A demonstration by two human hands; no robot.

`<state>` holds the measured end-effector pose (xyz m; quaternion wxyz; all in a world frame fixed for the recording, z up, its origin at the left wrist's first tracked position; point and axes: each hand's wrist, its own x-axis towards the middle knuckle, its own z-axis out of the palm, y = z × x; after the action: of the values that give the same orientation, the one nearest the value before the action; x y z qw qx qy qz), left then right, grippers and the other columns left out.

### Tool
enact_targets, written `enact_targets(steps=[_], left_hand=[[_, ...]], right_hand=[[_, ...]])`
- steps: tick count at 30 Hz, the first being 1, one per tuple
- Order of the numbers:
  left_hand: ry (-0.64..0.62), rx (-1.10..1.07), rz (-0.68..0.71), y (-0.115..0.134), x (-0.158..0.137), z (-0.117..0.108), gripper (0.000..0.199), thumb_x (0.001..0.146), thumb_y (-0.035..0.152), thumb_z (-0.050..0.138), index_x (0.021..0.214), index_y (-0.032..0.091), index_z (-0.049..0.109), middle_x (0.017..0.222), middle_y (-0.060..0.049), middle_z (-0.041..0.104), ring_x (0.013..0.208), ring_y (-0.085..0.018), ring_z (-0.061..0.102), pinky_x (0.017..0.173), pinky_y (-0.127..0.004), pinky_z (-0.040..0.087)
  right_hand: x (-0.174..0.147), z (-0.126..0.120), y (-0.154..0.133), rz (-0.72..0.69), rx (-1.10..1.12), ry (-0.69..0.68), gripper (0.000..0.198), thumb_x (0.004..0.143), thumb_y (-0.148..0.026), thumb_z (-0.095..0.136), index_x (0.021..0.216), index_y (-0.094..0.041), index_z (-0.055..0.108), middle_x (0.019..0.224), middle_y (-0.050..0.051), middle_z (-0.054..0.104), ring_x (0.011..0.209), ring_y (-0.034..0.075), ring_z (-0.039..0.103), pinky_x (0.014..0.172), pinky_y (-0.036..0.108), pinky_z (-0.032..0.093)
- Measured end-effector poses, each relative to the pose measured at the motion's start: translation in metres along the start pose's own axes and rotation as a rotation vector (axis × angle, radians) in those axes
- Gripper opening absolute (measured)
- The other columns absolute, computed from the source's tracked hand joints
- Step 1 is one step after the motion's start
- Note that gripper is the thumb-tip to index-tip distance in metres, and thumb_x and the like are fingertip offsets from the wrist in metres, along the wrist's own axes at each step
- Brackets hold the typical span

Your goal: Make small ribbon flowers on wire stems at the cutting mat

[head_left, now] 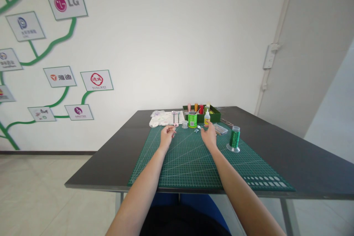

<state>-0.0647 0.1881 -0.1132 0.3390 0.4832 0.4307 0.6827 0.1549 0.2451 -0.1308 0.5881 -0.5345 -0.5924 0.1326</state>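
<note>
My left hand (pixel 166 137) is raised over the left part of the green cutting mat (pixel 188 166). Its thumb and fingers are pinched together, and a tiny pale bit shows at the tips, too small to name. My right hand (pixel 209 136) reaches over the mat with thumb and fingers apart. Just behind its fingertips stands a small glue bottle (pixel 207 117) with a white nozzle and yellow label; whether they touch I cannot tell. Small shiny pieces (pixel 197 129) lie left of this hand. To its right is a clear flat plastic case (pixel 220 129).
A spool of green thread (pixel 234 138) stands upright at right. Behind are a bright green can (pixel 192 120), a small white tub (pixel 184 124), a folded patterned cloth (pixel 163 119) and a dark green box (pixel 216 116) with several thread spools. Scissors-like metal (pixel 227 122) lies back right.
</note>
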Motion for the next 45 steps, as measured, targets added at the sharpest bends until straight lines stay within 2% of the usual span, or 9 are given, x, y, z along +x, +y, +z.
enact_targets(steps=[6, 9, 11, 14, 18, 21, 28, 37, 45], left_hand=[[-0.123, 0.246, 0.091, -0.005, -0.005, 0.004, 0.017, 0.08, 0.031, 0.065, 0.084, 0.015, 0.066, 0.062, 0.001, 0.063, 0.048, -0.01, 0.049, 0.05, -0.023, 0.039], [-0.19, 0.325, 0.155, -0.007, -0.007, 0.005, 0.012, 0.082, 0.027, 0.062, 0.083, 0.016, 0.066, 0.063, 0.001, 0.062, 0.053, -0.012, 0.053, 0.056, -0.023, 0.042], [-0.221, 0.35, 0.172, -0.008, -0.008, 0.005, 0.011, 0.083, 0.026, 0.061, 0.083, 0.016, 0.066, 0.064, 0.001, 0.062, 0.057, -0.013, 0.056, 0.06, -0.024, 0.044], [-0.251, 0.363, 0.173, -0.008, -0.009, 0.006, 0.011, 0.083, 0.026, 0.062, 0.083, 0.016, 0.066, 0.067, 0.0, 0.064, 0.061, -0.014, 0.059, 0.063, -0.025, 0.045], [-0.244, 0.387, 0.188, -0.007, -0.01, 0.006, 0.012, 0.083, 0.027, 0.063, 0.082, 0.016, 0.067, 0.066, 0.0, 0.063, 0.061, -0.014, 0.057, 0.063, -0.025, 0.044], [-0.241, 0.392, 0.181, -0.005, -0.011, 0.006, 0.012, 0.084, 0.026, 0.062, 0.082, 0.016, 0.068, 0.064, 0.0, 0.062, 0.058, -0.014, 0.055, 0.061, -0.025, 0.043], [-0.237, 0.375, 0.157, -0.005, -0.011, 0.007, 0.007, 0.082, 0.02, 0.063, 0.082, 0.017, 0.069, 0.065, 0.0, 0.064, 0.06, -0.015, 0.058, 0.064, -0.025, 0.045], [-0.227, 0.556, 0.223, 0.001, -0.014, 0.006, 0.008, 0.084, 0.015, 0.062, 0.08, 0.018, 0.069, 0.063, 0.001, 0.064, 0.06, -0.014, 0.057, 0.067, -0.026, 0.042], [-0.214, 0.604, 0.205, 0.002, -0.015, 0.005, 0.01, 0.085, 0.016, 0.062, 0.078, 0.018, 0.069, 0.061, 0.001, 0.065, 0.058, -0.015, 0.059, 0.066, -0.026, 0.041]], right_hand=[[-0.014, 0.015, -0.016, 0.045, 0.388, -0.459, 0.066, 0.079, -0.035, 0.065, 0.142, -0.021, 0.049, 0.128, 0.014, 0.064, 0.055, 0.01, 0.052, 0.057, 0.03, 0.05], [-0.026, 0.016, -0.026, 0.137, 0.548, -0.755, 0.067, 0.082, -0.042, 0.068, 0.143, -0.027, 0.047, 0.138, 0.015, 0.059, 0.056, 0.009, 0.058, 0.038, 0.02, 0.034], [-0.032, 0.015, -0.031, 0.189, 0.608, -0.887, 0.063, 0.084, -0.044, 0.068, 0.141, -0.027, 0.048, 0.135, 0.015, 0.062, 0.057, 0.01, 0.063, 0.033, 0.016, 0.025], [-0.038, 0.015, -0.035, 0.221, 0.657, -0.98, 0.057, 0.084, -0.047, 0.07, 0.132, -0.022, 0.052, 0.111, 0.013, 0.072, 0.055, 0.012, 0.067, 0.032, 0.015, 0.025], [-0.039, 0.019, -0.037, 0.203, 0.684, -0.968, 0.056, 0.079, -0.054, 0.072, 0.117, -0.016, 0.059, 0.061, -0.001, 0.066, 0.04, 0.01, 0.055, 0.032, 0.015, 0.026], [-0.038, 0.02, -0.036, 0.182, 0.664, -0.872, 0.056, 0.073, -0.056, 0.075, 0.108, -0.013, 0.064, 0.043, -0.01, 0.05, 0.032, 0.006, 0.037, 0.033, 0.017, 0.024], [-0.033, 0.018, -0.031, 0.207, 0.529, -0.863, 0.044, 0.073, -0.052, 0.072, 0.092, -0.012, 0.072, 0.04, -0.01, 0.043, 0.033, 0.006, 0.032, 0.034, 0.02, 0.021], [-0.033, 0.017, -0.031, 0.188, 0.488, -0.857, 0.05, 0.076, -0.045, 0.071, 0.11, -0.008, 0.073, 0.04, -0.01, 0.046, 0.032, 0.007, 0.034, 0.034, 0.019, 0.026], [-0.032, 0.014, -0.032, 0.174, 0.448, -0.838, 0.044, 0.078, -0.042, 0.068, 0.106, -0.009, 0.076, 0.039, -0.009, 0.045, 0.032, 0.007, 0.034, 0.033, 0.019, 0.028]])
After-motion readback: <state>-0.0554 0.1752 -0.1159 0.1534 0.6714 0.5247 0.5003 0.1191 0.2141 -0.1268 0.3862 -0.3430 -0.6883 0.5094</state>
